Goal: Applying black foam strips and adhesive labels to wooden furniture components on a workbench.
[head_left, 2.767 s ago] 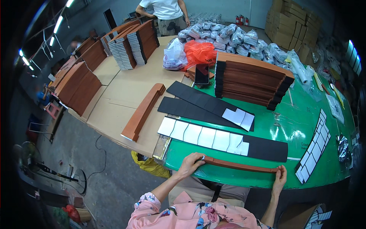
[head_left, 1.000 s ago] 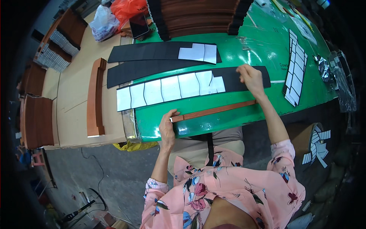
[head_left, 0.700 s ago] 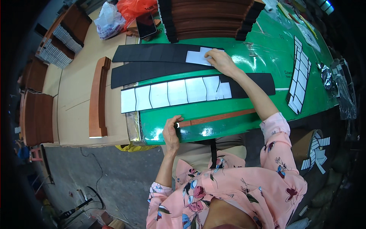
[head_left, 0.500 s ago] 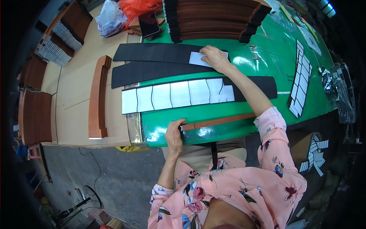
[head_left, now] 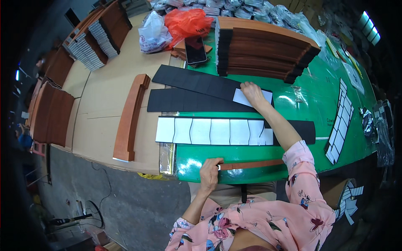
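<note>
My left hand (head_left: 209,175) is closed at the left end of a narrow reddish-brown strip (head_left: 251,165) by the table's near edge. A small white bit shows at its fingertips. My right hand (head_left: 253,95) reaches across the table, its fingers bunched on a white piece (head_left: 240,98). That piece lies at the right end of a long black strip (head_left: 197,79), which overlaps a second black strip (head_left: 188,100). Between my hands lies another black strip (head_left: 299,130), mostly covered with white panels (head_left: 201,130); my right forearm crosses above its right part.
A stack of brown curved panels (head_left: 268,52) stands at the back, beside a phone (head_left: 195,51) and red and white plastic bags (head_left: 186,21). Left, a brown moulded piece (head_left: 130,119) lies on cardboard (head_left: 100,104). A white-panelled strip (head_left: 340,121) lies at right, above a bin of scraps (head_left: 345,198).
The whole view has shifted and turned slightly, so the table's things sit lower and further right in the picture. Both hands stay at the same pieces.
</note>
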The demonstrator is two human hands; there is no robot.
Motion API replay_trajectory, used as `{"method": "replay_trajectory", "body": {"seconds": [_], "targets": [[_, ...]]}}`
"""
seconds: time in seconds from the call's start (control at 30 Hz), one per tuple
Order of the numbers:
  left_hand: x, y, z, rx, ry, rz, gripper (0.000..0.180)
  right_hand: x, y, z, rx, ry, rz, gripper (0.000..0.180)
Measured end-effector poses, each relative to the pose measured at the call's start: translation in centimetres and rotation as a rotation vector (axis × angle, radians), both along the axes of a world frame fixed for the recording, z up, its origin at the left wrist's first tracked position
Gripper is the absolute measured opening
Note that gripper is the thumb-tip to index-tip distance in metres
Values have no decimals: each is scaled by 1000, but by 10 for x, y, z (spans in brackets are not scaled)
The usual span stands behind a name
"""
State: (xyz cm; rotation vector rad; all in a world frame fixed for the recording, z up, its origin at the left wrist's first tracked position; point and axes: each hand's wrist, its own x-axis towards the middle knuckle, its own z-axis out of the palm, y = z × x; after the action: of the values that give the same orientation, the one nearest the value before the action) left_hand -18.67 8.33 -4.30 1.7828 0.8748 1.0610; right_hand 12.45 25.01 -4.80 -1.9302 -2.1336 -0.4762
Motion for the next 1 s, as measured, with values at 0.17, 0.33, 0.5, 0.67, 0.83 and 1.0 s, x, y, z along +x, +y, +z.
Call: {"method": "replay_trajectory", "body": {"seconds": [0.17,0.33,0.5,0.67,0.83,1.0], "targets": [[1,1,2,6,-42,22,44,-13,-4,-3,200,-138,13,4],[3,2,3,17,-28,16,43,-14,-2,-3,215,-138,-41,4],[3,1,2,21,-43,30,41,-11,3,0,185,-84,-79,3],[1,0,-2,53,-41,44,39,-16,4,6,47,-6,-207,6],[3,-1,-5,54,-30,41,35,11,11,17,-111,251,-429,15],[1,-2,-4,18,8,60,39,24,-22,42,-96,1429,-367,25]]}}
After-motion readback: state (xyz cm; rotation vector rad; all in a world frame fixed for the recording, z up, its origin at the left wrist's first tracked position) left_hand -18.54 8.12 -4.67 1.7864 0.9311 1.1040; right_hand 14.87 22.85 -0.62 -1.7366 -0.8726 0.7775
